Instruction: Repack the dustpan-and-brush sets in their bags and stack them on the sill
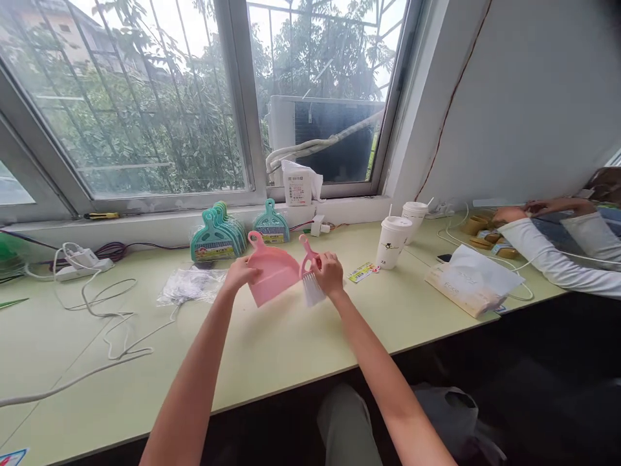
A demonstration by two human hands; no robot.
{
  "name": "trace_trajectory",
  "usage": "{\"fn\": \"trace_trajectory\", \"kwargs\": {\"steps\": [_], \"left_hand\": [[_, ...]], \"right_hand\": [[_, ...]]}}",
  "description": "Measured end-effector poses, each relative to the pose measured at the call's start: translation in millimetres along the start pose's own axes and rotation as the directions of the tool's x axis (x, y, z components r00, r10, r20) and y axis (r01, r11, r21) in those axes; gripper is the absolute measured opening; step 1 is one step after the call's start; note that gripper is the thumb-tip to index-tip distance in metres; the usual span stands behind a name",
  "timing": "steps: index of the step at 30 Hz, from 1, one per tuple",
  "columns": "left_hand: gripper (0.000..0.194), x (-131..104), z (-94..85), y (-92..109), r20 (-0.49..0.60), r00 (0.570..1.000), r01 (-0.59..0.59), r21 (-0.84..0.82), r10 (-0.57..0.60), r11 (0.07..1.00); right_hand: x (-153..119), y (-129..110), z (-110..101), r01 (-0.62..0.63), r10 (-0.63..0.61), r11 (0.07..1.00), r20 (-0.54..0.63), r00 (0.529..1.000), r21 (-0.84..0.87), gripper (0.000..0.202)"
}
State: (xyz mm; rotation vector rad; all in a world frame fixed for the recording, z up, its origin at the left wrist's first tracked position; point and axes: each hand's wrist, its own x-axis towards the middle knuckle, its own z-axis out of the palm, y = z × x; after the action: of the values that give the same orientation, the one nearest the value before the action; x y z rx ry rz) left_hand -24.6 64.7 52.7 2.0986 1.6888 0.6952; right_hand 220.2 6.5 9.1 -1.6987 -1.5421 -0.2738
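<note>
My left hand [240, 275] grips the left side of a pink dustpan [275, 275], its ring handle pointing up toward the window. In my right hand [330, 272] is a small pink hand brush [313, 291] with white bristles pointing down. The brush is just right of the dustpan, above the table. Behind them stand a stack of green dustpan-and-brush sets [218, 233] and another green set [272, 223] with printed labels. Left of my left hand lies a pile of clear plastic bags [189, 286]. A yellow-green label card [363, 272] is on the table to the right.
Two white lidded cups [392, 243] with straws stand at the right, beside a tissue pack [473, 281]. A white cable [121, 317] and a power strip [83, 265] lie at left. Another person's arms [548, 246] rest on the far right of the table [272, 362].
</note>
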Motion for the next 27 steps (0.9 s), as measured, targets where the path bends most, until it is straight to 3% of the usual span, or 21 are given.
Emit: {"fn": "trace_trajectory", "kwargs": {"steps": [3,7,10,13,17,21,23,25,27], "left_hand": [[0.039,4,6.9,-22,0.076,0.997,0.005,0.079,-0.011,0.997],[0.043,-5,29.3,-47,-0.007,0.997,0.080,0.262,-0.081,0.962],[0.048,-9,38.6,-59,-0.108,0.992,0.090,0.249,-0.064,0.964],[0.046,-8,39.8,-62,-0.155,0.985,0.103,0.185,-0.075,0.977],[0.033,-10,38.2,-60,-0.131,0.989,0.097,0.221,-0.069,0.971],[0.029,-18,42.8,-53,-0.138,0.987,0.114,0.258,-0.081,0.959],[0.030,-25,49.8,-43,-0.080,0.996,0.062,0.191,-0.047,0.980],[0.034,-33,58.0,-28,0.087,0.991,-0.109,0.028,0.106,0.994],[0.039,-39,63.9,-14,0.214,0.919,-0.302,-0.160,0.332,0.940]], "right_hand": [[1,24,14,-0.082,0.102,0.988,0.151,0.983,-0.134,0.023],[-2,33,27,-0.092,0.166,0.959,0.269,0.949,-0.267,0.030],[-4,29,27,-0.083,0.183,0.941,0.286,0.940,-0.329,0.035],[-4,27,24,-0.088,0.209,0.930,0.316,0.925,-0.358,0.035],[-1,31,18,-0.124,0.259,0.931,0.382,0.887,-0.343,0.029],[2,29,12,-0.197,0.275,0.947,0.322,0.906,-0.253,0.025],[1,21,12,-0.191,0.224,0.973,0.325,0.919,-0.131,0.023],[-3,10,14,-0.128,0.131,0.991,0.394,0.910,-0.033,0.019],[-9,-2,18,-0.051,0.042,0.999,0.454,0.890,0.009,0.015]]}}
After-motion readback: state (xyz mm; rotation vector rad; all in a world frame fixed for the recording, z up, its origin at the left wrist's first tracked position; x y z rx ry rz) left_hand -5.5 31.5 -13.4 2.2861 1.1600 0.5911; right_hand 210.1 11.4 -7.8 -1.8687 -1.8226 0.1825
